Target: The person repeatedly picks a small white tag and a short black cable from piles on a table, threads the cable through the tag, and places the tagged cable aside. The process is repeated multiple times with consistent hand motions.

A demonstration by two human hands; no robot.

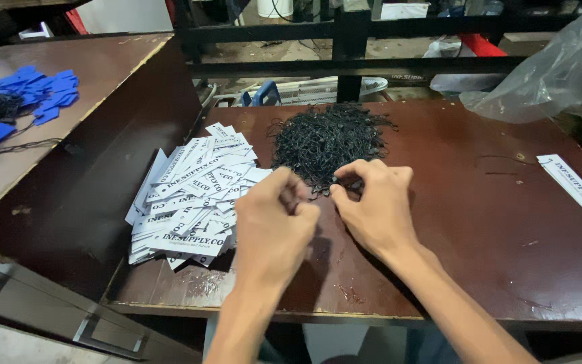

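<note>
My left hand point(274, 226) and my right hand point(372, 202) are close together over a dark brown table point(479, 229), at the near edge of a heap of thin black string loops point(325, 138). Both hands have their fingertips pinched together. A thin black string seems to run between them, though it is too fine to see clearly. A spread pile of white printed paper tags point(190, 199) lies just left of my left hand.
One white tag point(574, 185) lies alone at the table's right edge. A clear plastic bag point(547, 71) sits at the back right. A second table on the left holds blue tags point(28, 91) and black strings. A black metal frame point(351, 40) stands behind.
</note>
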